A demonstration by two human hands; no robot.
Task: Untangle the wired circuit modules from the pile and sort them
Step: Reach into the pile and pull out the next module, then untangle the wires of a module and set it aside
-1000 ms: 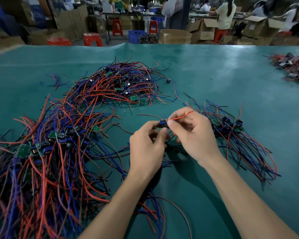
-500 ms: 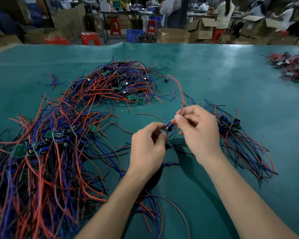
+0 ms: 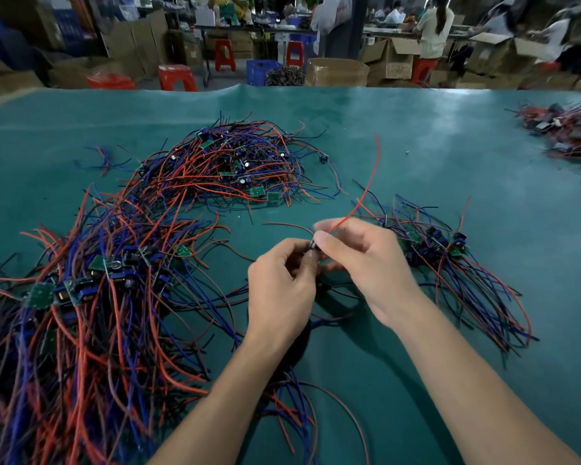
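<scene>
Above the middle of the counter (image 3: 416, 135), the left hand (image 3: 280, 283) and right hand (image 3: 359, 260) are pinching one small module (image 3: 313, 247) between their fingers, its red wire (image 3: 366, 189) arcing far-right. Pulling hard is risking snagged leads dragging the near-left pile (image 3: 81, 297) or straining a joint.

I can barely see the module (image 3: 313, 247), almost all hidden between the fingers (image 3: 319, 238) of both hands. The big pile (image 3: 81, 297) runs off the left and bottom edges. Another heap (image 3: 571, 132) is cut by the right edge, blurred. Behind the table (image 3: 416, 129), people and boxes are too smeared to read.
</scene>
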